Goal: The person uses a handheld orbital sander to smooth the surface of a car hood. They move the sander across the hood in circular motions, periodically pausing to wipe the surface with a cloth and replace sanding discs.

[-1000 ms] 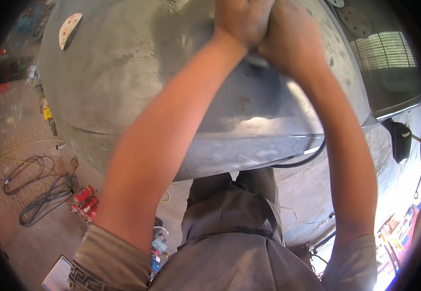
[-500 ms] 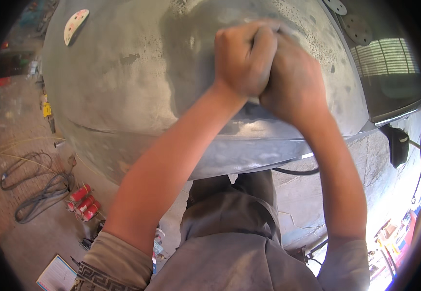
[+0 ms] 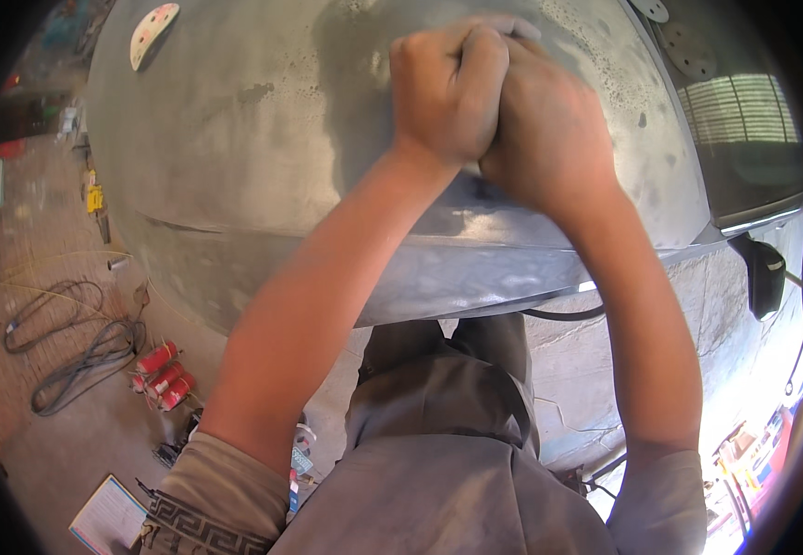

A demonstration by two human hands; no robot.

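A dull grey car hood (image 3: 226, 157) with sanded, patchy paint fills the far half of the head view. My left hand (image 3: 447, 92) and my right hand (image 3: 554, 129) are pressed together over a darker grey patch of it. The fingers of both are curled, the left hand overlapping the right one. Whatever they grip lies beneath them, hidden from view. A pale sanding disc (image 3: 153, 35) with holes, showing as a half-round, lies at the hood's far left. More perforated discs (image 3: 686, 51) lie by the windshield (image 3: 743, 120) at the far right.
The hood's near edge is close to my legs. A black side mirror (image 3: 760, 276) juts out at right. On the floor at left are a coiled dark hose (image 3: 87, 365), several red cylinders (image 3: 163, 375), a yellow tool (image 3: 94, 196) and a sheet with a blue border (image 3: 108, 518).
Both hands, still together, have moved a little left and slightly farther away over the hood. The view itself has shifted slightly.
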